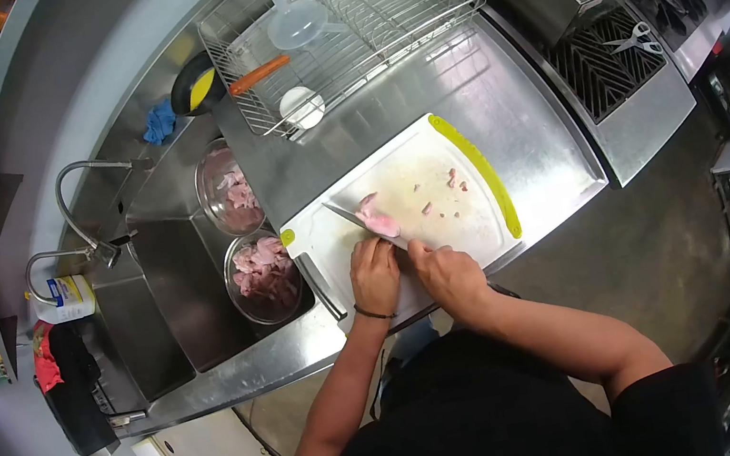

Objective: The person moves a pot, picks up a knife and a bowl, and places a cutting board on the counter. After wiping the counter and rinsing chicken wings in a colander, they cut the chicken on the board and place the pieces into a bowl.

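Note:
My right hand is closed round the handle of a knife, whose blade points up and left across the white cutting board. Against the blade's far side lies a pink piece of raw meat. My left hand is on the near side of the blade, its fingers curled together over the board; whatever they grip is hidden. Small scraps of meat are scattered to the right on the board.
Two clear bowls of raw meat pieces, a far bowl and a near bowl, stand left of the board at the sink. Behind is a wire dish rack with a strainer. Scissors lie on the grate at right.

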A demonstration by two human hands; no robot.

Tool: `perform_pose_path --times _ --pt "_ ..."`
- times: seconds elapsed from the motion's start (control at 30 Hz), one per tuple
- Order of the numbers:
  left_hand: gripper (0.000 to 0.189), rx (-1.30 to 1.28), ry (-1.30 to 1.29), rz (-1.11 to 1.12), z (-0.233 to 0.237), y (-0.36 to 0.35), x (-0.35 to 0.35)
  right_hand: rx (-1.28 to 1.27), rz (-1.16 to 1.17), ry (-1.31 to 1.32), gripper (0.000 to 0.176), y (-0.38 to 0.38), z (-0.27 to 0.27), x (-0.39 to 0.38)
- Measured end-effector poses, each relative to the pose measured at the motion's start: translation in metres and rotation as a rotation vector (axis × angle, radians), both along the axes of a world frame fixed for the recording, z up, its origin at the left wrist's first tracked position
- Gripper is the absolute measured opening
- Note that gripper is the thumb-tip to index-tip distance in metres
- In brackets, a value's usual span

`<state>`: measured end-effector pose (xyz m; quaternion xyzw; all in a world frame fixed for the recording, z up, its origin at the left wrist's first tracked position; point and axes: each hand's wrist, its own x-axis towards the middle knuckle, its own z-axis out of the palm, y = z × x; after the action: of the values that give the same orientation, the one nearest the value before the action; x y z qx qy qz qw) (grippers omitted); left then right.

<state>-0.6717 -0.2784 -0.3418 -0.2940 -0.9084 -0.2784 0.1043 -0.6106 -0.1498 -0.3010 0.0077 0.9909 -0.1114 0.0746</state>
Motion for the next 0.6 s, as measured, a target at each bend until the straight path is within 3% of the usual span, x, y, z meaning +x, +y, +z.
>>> perform_pose_path --times 0.23,0.43,0.5,0.6 --pt "0.008 0.037 0.015 0.051 -0.008 -0.002 -0.003 -0.131 0.083 -0.016 0.007 0.019 -0.017 -0.016" --pt "0.007 0.067 0.006 0.074 -0.011 -0.003 -0.005 -0.431 0.028 -0.08 0.022 0.04 -0.034 -0.041" --pt "0.008 0.095 -0.015 0.07 -0.011 -0.004 -0.003 -0.581 0.243 -0.121 0.026 0.053 -0.046 -0.053" --pt "0.008 0.088 0.017 0.076 -0.008 -0.003 -0.004 -0.45 0.187 0.061 0.027 0.048 -0.051 -0.044"
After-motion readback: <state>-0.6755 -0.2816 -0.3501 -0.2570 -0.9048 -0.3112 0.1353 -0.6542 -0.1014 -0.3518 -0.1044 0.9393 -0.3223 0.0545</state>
